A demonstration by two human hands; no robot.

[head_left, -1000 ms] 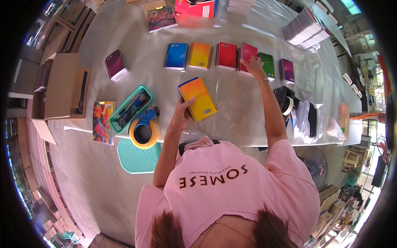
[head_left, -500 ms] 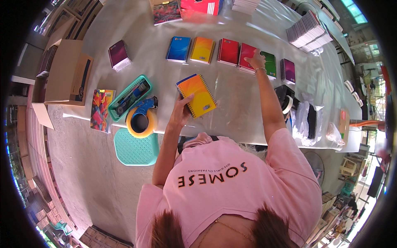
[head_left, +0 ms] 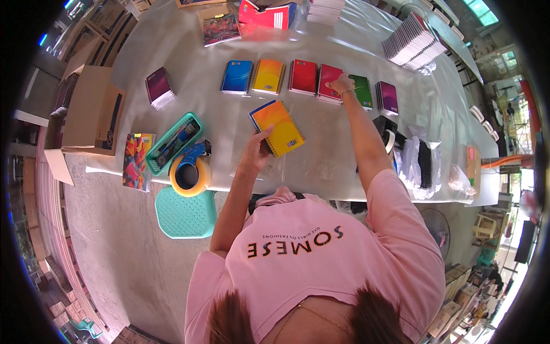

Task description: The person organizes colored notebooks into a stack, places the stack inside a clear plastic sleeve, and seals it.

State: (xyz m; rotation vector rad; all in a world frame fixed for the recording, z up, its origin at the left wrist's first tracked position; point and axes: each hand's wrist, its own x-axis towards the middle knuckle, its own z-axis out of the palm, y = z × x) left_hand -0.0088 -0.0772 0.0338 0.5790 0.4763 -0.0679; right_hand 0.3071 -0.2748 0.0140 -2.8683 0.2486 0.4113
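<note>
My left hand (head_left: pixel 258 150) is closed on the lower left side of a yellow spiral notebook (head_left: pixel 281 129), held above the table. A blue notebook edge (head_left: pixel 262 108) shows beneath it. My right hand (head_left: pixel 342 84) reaches out to the row of notebooks, its thumb over the cover of a crimson-red notebook (head_left: pixel 327 77) and its fingers at the right edge; the fingertips are partly hidden. Just right of that hand lies a green notebook (head_left: pixel 362 92). Further left in the row are a red notebook (head_left: pixel 303 76), a yellow stack (head_left: pixel 268 76) and a blue stack (head_left: pixel 236 77).
Purple notebooks lie at the row's right end (head_left: pixel 388 98) and at the left (head_left: pixel 159 89). A teal basket (head_left: pixel 175 143), a tape dispenser (head_left: pixel 190 176) and a colourful book (head_left: pixel 137 160) sit near the left edge. A cardboard box (head_left: pixel 94 112) stands left; tall notebook stacks (head_left: pixel 413 43) stand back right.
The view has shifted slightly. My right hand stays at the crimson-red notebook, its thumb now further over the cover. The yellow notebook in my left hand has turned slightly.
</note>
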